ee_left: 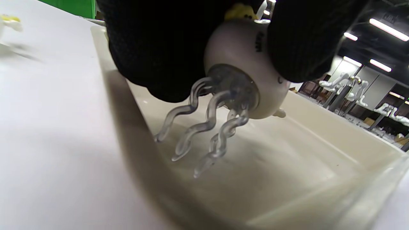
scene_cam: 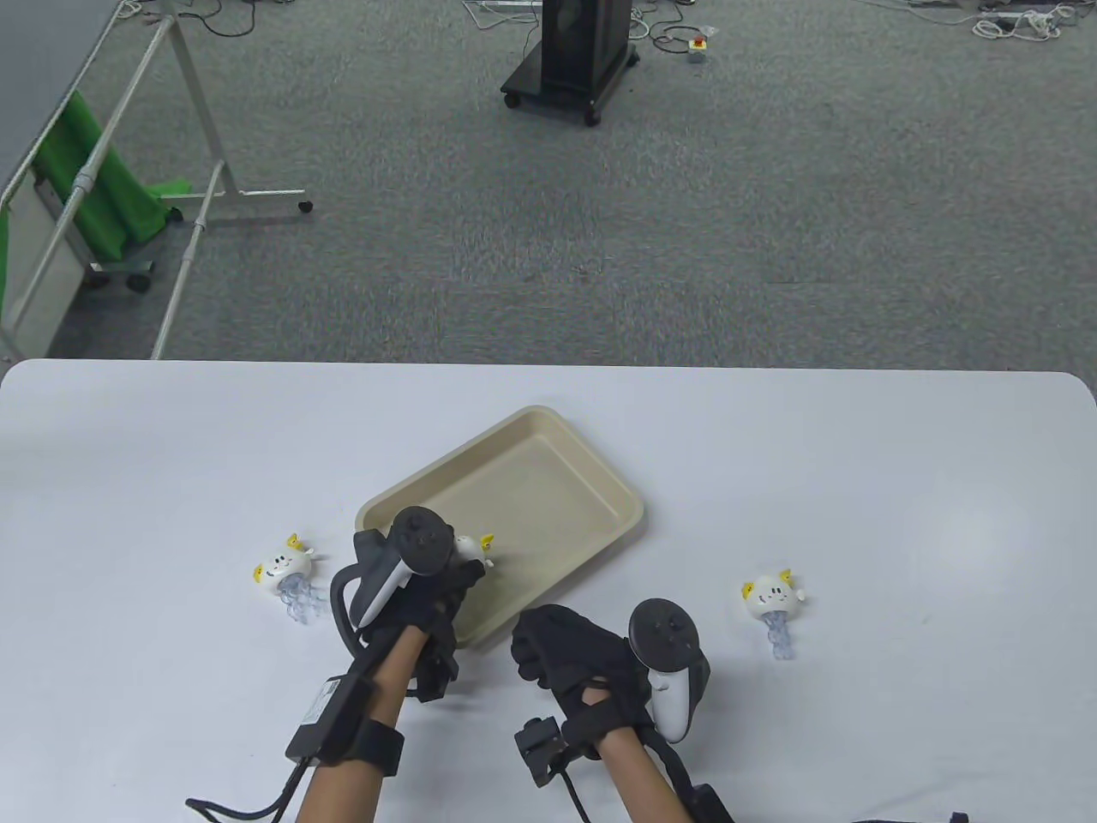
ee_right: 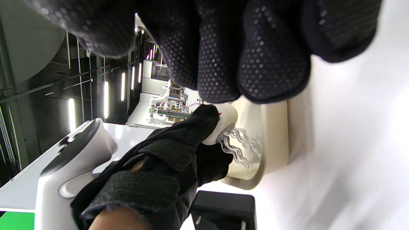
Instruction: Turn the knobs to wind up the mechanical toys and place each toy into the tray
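Note:
My left hand [scene_cam: 458, 579] grips a white jellyfish toy [ee_left: 247, 67] by its round body over the near left corner of the beige tray [scene_cam: 600, 467]. The toy's clear wavy tentacles [ee_left: 204, 134] hang above the tray floor, as the right wrist view also shows [ee_right: 239, 145]. My right hand [scene_cam: 557, 647] hovers curled over the table just right of the tray's near corner and holds nothing. Two more jellyfish toys lie on the table: one left of the tray [scene_cam: 287, 574] and one to the right [scene_cam: 774, 600].
The white table [scene_cam: 900, 480] extends wide on both sides of the tray. Beyond its far edge is grey carpet with a black wheeled stand [scene_cam: 572, 56] and a white frame with green cloth [scene_cam: 103, 184].

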Demonstrator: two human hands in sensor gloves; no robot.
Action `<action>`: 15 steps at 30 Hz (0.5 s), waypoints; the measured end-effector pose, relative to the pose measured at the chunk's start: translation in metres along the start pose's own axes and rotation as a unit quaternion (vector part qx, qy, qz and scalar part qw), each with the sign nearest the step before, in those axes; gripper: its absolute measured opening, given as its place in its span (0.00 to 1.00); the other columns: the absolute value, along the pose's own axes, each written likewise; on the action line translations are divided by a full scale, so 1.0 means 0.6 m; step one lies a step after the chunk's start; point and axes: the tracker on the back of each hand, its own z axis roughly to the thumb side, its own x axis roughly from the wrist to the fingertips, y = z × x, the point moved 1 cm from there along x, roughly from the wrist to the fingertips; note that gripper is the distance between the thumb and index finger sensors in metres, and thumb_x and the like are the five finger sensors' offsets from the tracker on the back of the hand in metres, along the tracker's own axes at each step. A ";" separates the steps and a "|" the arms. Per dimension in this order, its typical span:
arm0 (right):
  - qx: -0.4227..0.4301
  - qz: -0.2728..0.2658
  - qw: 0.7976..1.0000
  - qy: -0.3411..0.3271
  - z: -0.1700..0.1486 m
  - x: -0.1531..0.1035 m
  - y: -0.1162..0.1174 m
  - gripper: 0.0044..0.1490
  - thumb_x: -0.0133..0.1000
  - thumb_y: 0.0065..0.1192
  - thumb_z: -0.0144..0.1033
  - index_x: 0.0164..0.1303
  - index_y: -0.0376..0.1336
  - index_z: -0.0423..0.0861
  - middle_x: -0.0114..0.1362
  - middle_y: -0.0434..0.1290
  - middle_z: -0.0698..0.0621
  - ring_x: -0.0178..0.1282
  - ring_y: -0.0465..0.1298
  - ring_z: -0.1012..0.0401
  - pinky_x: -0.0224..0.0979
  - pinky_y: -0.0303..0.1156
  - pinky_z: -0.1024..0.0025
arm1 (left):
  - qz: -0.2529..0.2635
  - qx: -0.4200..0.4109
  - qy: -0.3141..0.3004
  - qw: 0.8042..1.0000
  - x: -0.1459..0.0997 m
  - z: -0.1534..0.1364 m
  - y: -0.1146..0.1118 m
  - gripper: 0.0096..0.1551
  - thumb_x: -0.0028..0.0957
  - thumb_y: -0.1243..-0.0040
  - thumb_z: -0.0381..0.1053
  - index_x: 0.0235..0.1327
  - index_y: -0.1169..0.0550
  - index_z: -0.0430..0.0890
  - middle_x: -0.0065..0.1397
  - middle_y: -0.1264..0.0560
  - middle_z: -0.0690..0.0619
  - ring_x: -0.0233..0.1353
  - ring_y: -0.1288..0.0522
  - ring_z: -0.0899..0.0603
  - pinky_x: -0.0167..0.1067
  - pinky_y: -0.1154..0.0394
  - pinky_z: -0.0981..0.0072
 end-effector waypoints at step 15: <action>0.004 0.001 1.000 0.000 0.001 0.001 -0.003 0.34 0.51 0.59 0.53 0.51 0.71 0.38 0.51 0.80 0.40 0.44 0.80 0.46 0.50 0.75 0.49 | -0.002 0.060 0.007 0.998 0.016 0.017 -0.019 0.53 0.47 0.36 0.69 0.82 0.30 0.42 0.74 0.23 0.42 0.66 0.18 0.34 0.61 0.19 0.50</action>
